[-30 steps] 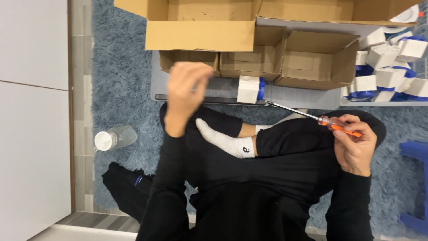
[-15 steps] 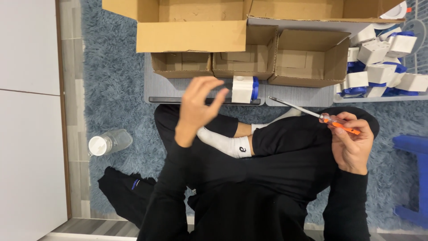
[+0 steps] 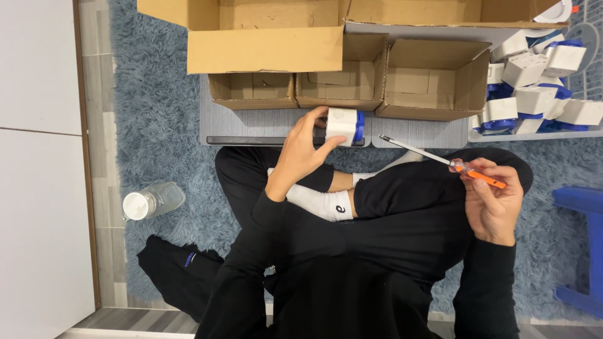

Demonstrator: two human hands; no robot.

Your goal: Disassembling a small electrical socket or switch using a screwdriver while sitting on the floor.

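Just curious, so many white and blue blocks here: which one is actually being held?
The white and blue block on the grey mat, gripped by the left hand. The others sit piled in the tray at the right, untouched.

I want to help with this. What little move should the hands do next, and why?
Probably lift the small white-and-blue plastic block off the grey mat toward the lap. The left hand already wraps its fingers around it, while the right hand holds the orange-handled screwdriver ready, its tip pointing toward the block but apart from it.

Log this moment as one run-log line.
left hand: grips white-and-blue block | right hand: holds orange-handled screwdriver | seated on blue rug
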